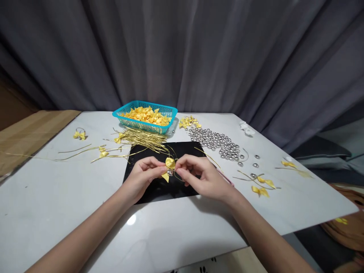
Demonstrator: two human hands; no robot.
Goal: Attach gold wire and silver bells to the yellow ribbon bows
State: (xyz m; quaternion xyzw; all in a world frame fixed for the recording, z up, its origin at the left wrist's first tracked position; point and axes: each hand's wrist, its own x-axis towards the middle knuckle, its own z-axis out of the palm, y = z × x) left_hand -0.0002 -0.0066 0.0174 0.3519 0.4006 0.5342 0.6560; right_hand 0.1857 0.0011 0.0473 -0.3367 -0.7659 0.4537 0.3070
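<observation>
Over a black mat (159,191), my two hands meet around a yellow ribbon bow (170,163). A small silver bell-like piece (170,172) hangs at the bow's middle. My left hand (145,175) pinches the bow from its left side between thumb and forefinger. With thumb and fingers pressed together, my right hand (200,175) grips the thin gold cord (179,178) at the bow's right side. The cord curves in loops above and below the bow. Exactly how it passes through the silver piece is hidden by my fingertips.
A blue basket (116,115) of yellow bows stands at the back. Before it lie many gold cords (145,138). Silver pieces (218,142) are heaped right of the mat, near finished-looking bows (189,121). Loose bows (260,190) lie right; another bow (79,135) lies left.
</observation>
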